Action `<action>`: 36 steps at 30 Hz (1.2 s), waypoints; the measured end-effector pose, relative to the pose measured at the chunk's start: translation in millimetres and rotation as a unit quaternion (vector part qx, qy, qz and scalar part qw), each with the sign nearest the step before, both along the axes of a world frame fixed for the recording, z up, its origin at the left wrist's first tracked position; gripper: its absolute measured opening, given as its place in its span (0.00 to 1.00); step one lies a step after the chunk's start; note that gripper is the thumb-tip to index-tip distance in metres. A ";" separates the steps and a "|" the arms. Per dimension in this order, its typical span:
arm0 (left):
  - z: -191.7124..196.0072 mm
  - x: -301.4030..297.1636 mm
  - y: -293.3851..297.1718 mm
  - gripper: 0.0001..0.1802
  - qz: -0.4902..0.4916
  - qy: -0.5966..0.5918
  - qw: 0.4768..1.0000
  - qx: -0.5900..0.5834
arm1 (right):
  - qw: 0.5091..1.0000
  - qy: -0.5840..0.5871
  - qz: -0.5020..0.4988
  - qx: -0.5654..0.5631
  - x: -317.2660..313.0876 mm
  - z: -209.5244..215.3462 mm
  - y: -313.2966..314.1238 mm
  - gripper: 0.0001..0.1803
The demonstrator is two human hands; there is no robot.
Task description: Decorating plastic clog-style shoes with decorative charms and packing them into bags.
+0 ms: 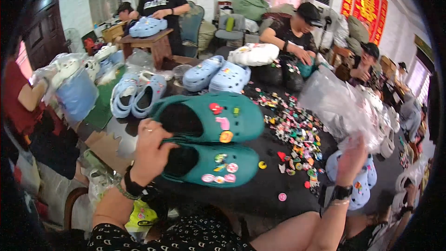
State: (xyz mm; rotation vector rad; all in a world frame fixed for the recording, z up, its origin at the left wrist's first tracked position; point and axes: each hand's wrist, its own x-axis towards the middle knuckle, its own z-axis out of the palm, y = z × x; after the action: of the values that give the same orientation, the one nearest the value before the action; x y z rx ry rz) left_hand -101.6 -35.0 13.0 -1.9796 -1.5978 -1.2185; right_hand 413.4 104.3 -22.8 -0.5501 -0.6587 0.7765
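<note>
My left hand (152,155) is closed on the heel ends of a pair of green clogs (232,158), held side by side above the dark table. Colourful shoe charms sit in the holes of both uppers, and the toes point right. At the right, my right hand (351,158) is blurred, its fingers closed at the lower edge of a crumpled clear plastic bag (332,100). Beneath that wrist lie light blue clogs (358,195) with charms. Many loose shoe charms (297,142) are scattered between the green clogs and the bag.
More light blue clogs (216,74) stand beyond the green pair, with another blue pair (138,95) to their left. Bagged clogs (76,88) crowd the left side. Co-workers (297,37) work across and around the table. One handles blue clogs on a wooden stool (146,39).
</note>
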 end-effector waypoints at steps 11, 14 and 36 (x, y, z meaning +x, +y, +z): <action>-33.3 42.1 40.8 0.18 -0.165 0.006 0.958 -0.234 | 0.817 -0.508 -0.158 0.224 -89.6 5.2 -62.7 0.46; -13.8 66.0 41.1 0.23 -0.167 0.020 0.960 -0.225 | 0.770 -0.564 -0.219 0.205 -107.3 40.1 -89.9 0.42; 17.7 92.5 9.6 0.06 -0.274 -0.145 0.904 -0.295 | 0.691 -0.619 -0.113 0.355 -176.3 56.9 -115.3 0.25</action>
State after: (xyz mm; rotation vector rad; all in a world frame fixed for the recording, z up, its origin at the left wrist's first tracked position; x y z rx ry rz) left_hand -9.1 -25.4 30.7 -2.8998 -1.7625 -1.3824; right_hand 237.1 -11.0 34.1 -0.3472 -2.0012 -0.2695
